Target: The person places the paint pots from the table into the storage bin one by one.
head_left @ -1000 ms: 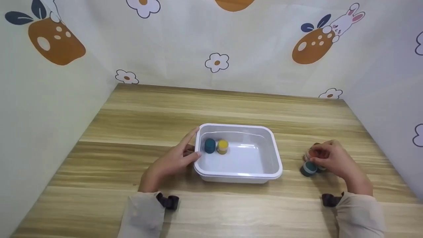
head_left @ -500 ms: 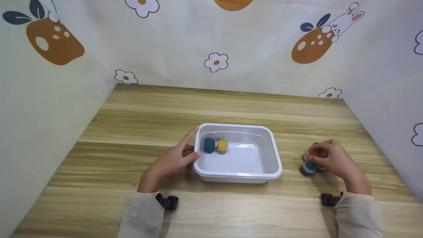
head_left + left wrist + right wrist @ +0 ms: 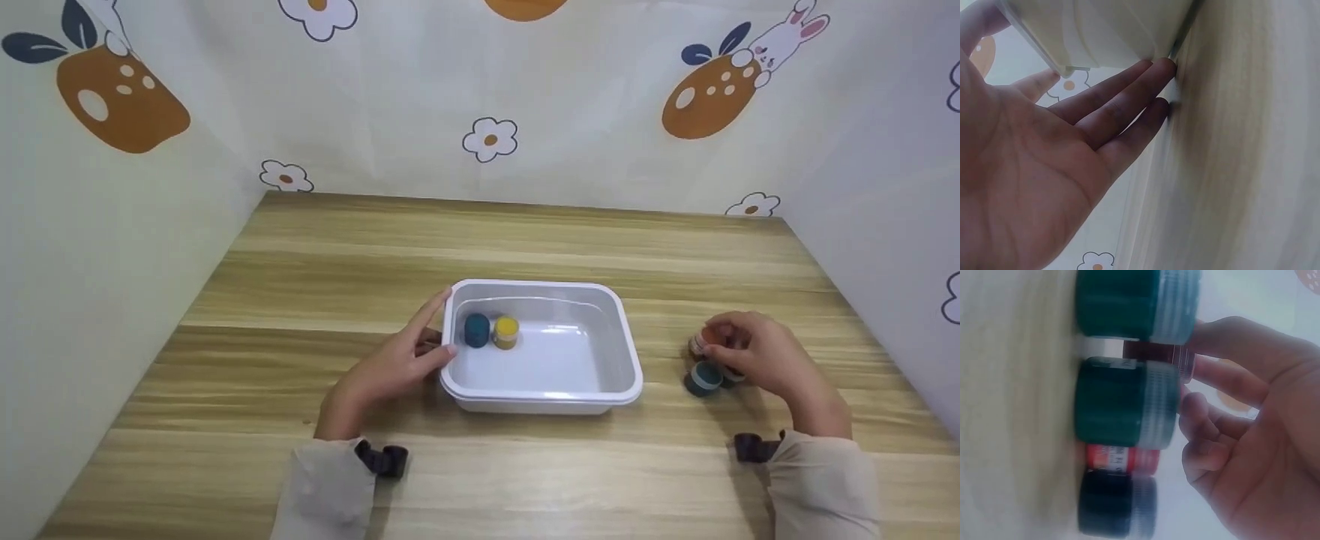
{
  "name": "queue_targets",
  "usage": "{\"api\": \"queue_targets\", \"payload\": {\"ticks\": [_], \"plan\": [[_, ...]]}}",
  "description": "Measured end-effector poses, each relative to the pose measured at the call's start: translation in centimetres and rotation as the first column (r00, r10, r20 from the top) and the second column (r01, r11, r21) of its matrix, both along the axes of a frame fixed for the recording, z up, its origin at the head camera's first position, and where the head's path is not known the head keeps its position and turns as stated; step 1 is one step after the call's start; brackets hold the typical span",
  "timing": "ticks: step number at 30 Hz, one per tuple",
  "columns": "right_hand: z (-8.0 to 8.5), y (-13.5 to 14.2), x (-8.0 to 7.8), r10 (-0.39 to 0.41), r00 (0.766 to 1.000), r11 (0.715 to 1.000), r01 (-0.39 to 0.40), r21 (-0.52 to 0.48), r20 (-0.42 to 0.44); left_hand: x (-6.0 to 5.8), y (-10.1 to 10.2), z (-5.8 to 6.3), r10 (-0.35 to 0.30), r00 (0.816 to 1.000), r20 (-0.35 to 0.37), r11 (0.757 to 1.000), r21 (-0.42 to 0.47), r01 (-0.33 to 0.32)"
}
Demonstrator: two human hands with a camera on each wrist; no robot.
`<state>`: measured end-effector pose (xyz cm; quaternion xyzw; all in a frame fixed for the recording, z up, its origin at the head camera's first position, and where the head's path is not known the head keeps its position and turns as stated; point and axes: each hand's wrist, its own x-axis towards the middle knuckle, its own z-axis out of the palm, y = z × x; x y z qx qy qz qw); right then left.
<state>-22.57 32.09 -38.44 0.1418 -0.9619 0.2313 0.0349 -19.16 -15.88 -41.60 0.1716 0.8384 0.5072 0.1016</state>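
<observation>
My left hand (image 3: 394, 364) holds the left side of a white plastic tub (image 3: 540, 397), thumb over the rim and index finger at the far corner. In the left wrist view its other fingers (image 3: 1123, 112) extend along the tub's outer wall, close to the table. A dark teal paint jar (image 3: 476, 331) and a yellow paint jar (image 3: 505, 332) stand inside the tub. On the right, thumb and index finger of my right hand (image 3: 765, 352) pinch an orange-lidded paint jar (image 3: 699, 343). A green paint jar (image 3: 1123, 402) stands just in front of it, lid toward the palm.
Beside the right hand, the right wrist view shows another green jar (image 3: 1120, 304), a red-labelled jar (image 3: 1109, 457) and a dark jar (image 3: 1106, 503) grouped together. The wood-grain table (image 3: 360, 255) is bordered by patterned cloth walls (image 3: 405, 97).
My right thumb and index finger have spread slightly wider around the orange-lidded jar. The left hand and the tub have stayed in place.
</observation>
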Motion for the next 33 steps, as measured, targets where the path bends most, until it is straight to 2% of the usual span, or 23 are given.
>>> {"api": "queue_targets", "payload": {"ticks": [7,13,16,21,28,33], "plan": [[1.4,-1.3,0.1,0.029,1.000,0.999,-0.030,-0.042,-0.011,0.1,0.0,0.0,-0.003,1.000,-0.001,1.000,0.029,0.003],[2.7,-3.3,0.3,0.090,0.995,0.990,-0.093,-0.102,-0.030,0.3,-0.1,0.3,0.016,1.000,0.015,1.000,0.000,-0.016],[3.4,-4.5,0.3,0.126,0.987,0.983,-0.137,-0.118,-0.095,0.2,0.0,0.3,0.021,1.000,0.019,1.000,-0.005,-0.021],[4.4,-7.1,0.2,0.198,0.960,0.966,-0.226,-0.126,-0.199,0.2,0.0,0.2,0.041,0.999,0.016,0.999,-0.010,-0.041],[5.4,-11.5,-0.6,0.343,0.932,0.930,-0.354,-0.096,-0.115,0.1,0.2,0.1,0.022,1.000,-0.018,1.000,0.011,-0.022],[5.0,-13.5,-1.3,0.371,0.926,0.924,-0.376,-0.076,-0.064,0.1,0.1,0.1,0.007,1.000,-0.025,1.000,0.023,-0.007]]}}
